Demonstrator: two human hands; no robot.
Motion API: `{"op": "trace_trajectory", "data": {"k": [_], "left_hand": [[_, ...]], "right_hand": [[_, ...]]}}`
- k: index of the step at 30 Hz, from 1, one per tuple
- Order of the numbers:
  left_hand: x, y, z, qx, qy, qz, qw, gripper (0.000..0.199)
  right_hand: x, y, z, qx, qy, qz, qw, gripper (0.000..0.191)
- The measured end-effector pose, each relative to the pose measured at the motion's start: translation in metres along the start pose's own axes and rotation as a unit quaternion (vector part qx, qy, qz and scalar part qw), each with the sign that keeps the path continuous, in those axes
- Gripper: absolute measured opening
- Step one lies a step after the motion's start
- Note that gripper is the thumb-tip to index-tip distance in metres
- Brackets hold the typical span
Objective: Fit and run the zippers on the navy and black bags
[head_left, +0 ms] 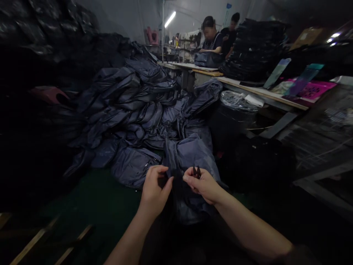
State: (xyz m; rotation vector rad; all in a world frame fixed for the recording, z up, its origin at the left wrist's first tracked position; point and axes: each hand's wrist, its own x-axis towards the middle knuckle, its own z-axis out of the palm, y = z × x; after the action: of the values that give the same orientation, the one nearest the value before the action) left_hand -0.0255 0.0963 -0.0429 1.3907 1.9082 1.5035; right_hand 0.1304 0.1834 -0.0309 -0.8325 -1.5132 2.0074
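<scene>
A dark blue-grey bag [194, 154] lies in front of me, its black edge running down its left side. My left hand [154, 187] is at that edge, fingers bent and thumb apart from them, with nothing visible between them. Over the bag, my right hand [202, 184] is closed around a pair of thread snips [196, 171], whose two dark pointed blades stick up past the fingers. Another bag [134, 165] with a zipper rests just beyond my left hand. Dim light hides the details of the fabric under both hands.
A large heap of similar bags [132, 95] rises ahead and to the left. At the right stands a long worktable [261, 90] with a stack of dark pieces [253, 48]. A person [211, 38] works at its far end. Wooden slats [30, 244] lie at lower left on the green floor [102, 195].
</scene>
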Motion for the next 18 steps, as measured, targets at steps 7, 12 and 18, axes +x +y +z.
{"op": "trace_trajectory", "data": {"k": [7, 12, 18], "left_hand": [[0.031, -0.002, -0.007, 0.127, -0.086, 0.100, 0.983, 0.017], [0.034, -0.009, -0.009, -0.009, -0.042, -0.008, 0.999, 0.011], [0.037, -0.008, -0.006, -0.154, -0.016, -0.087, 0.984, 0.017]], "right_hand": [[0.006, -0.026, 0.009, -0.097, -0.065, -0.069, 0.991, 0.025], [0.025, -0.026, 0.004, -0.137, 0.036, -0.094, 0.985, 0.034], [0.030, -0.004, 0.003, -0.404, 0.094, -0.112, 0.903, 0.025]]}}
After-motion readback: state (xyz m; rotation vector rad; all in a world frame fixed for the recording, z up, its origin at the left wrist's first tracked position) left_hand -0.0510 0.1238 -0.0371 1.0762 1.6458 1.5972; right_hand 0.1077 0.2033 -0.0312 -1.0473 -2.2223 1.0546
